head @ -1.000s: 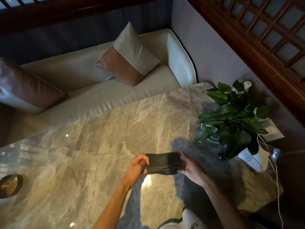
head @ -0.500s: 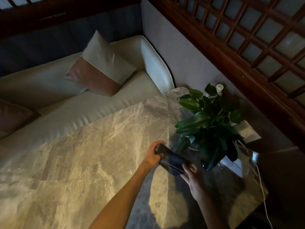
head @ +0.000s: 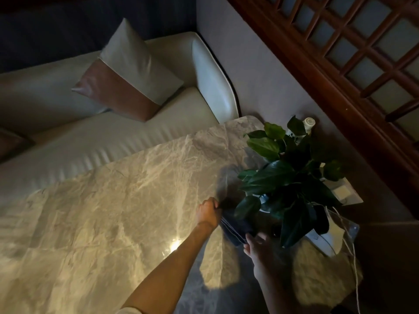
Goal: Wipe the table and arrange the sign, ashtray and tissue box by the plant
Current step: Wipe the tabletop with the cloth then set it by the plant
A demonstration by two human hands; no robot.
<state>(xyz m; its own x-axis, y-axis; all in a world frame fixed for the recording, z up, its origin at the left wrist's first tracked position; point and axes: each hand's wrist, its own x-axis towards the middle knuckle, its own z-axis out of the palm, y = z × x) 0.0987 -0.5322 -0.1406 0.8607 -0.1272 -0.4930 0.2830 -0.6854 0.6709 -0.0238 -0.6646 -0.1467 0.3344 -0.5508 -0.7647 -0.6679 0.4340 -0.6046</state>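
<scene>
A dark, flat rectangular tissue box [head: 235, 227] is held just above the marble table [head: 113, 223], at the foot of the leafy potted plant [head: 288, 177]. My left hand [head: 208, 211] grips its far end and my right hand [head: 258, 248] grips its near end. Plant leaves hang over part of the box. A clear stand sign [head: 335, 232] with a white card sits to the right of the plant, near the table's corner. No ashtray is in view.
A cream sofa [head: 113, 137] with a brown and grey cushion [head: 129, 73] runs along the table's far side. A wooden lattice screen [head: 340, 53] stands at the right. A white cable [head: 353, 268] trails over the table's right edge. A white bottle top [head: 309, 122] shows behind the plant.
Both hands have carried the tissue box rightward and away from me, in under the plant's leaves. The view has swung right, so the table's left end has left the frame.
</scene>
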